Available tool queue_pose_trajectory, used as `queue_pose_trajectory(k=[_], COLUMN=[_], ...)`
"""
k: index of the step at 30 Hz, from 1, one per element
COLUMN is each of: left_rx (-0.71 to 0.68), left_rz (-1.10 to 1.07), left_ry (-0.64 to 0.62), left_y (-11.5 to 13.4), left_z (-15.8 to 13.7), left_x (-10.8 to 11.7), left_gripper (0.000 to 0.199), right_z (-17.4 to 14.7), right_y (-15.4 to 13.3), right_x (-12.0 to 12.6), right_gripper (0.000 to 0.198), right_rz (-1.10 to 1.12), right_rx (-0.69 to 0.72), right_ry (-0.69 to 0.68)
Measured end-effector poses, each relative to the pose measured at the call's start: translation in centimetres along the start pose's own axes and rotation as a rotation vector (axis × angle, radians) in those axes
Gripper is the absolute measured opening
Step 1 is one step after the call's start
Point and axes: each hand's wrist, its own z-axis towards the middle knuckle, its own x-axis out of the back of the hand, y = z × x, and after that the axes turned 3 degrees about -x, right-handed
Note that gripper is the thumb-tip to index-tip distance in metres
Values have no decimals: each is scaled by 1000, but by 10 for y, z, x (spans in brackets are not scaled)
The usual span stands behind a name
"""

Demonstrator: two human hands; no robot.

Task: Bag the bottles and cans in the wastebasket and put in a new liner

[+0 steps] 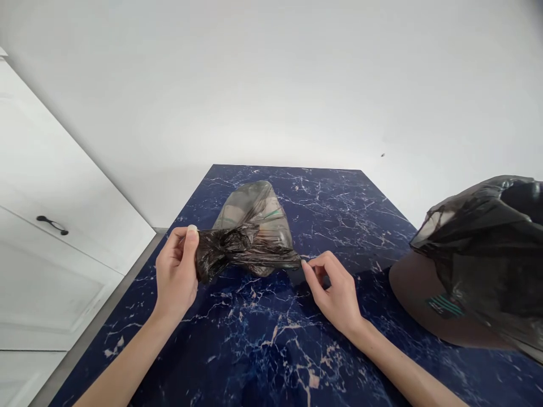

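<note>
A thin black plastic bag [258, 217] lies on the dark blue marbled table, with pale and orange-brown contents showing dimly through the film. Its gathered top is twisted into what looks like a knot near the middle. My left hand [178, 268] is closed on the bunched end of the bag at the left, thumb on top. At the right, my right hand [333, 288] pinches a stretched corner of the same bag between thumb and fingertips. The plastic is drawn taut between both hands. What exactly the bag contains cannot be made out.
On the right of the table [271, 367] stands a brownish bin [413, 294] with a green-striped label, a black liner [487, 254] draped over its rim. White cabinets [55, 271] with a dark handle stand at the left. A white wall [271, 85] rises behind the table.
</note>
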Motion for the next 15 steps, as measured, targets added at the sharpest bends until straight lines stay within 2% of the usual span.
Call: queue_pose_trajectory(k=[1,4,7,10,13,15], left_rx=[37,48,41,91,135,165], left_rz=[-46,-78,-49,-63,-86,-101], left_ry=[-7,-49,-193,-363,-352,-259], left_y=[-1,-2,-1,3,7,7], left_z=[0,-6,-19,-31,-34,-29], left_x=[0,-3,-8,-14,-19,-20], left_gripper=[48,47,43,42,43,45], right_z=[-1,-6,-13,-16,-17,-16], right_y=[-2,-13,-24,-28,-27,-26], right_x=[0,1,2,1,-1,-1], right_gripper=[5,36,58,72,71,55], right_rz=[6,85,161,228,345,376], right_rx=[14,126,202,127,45,58], right_ry=[1,-64,-333,-578,-634,-602])
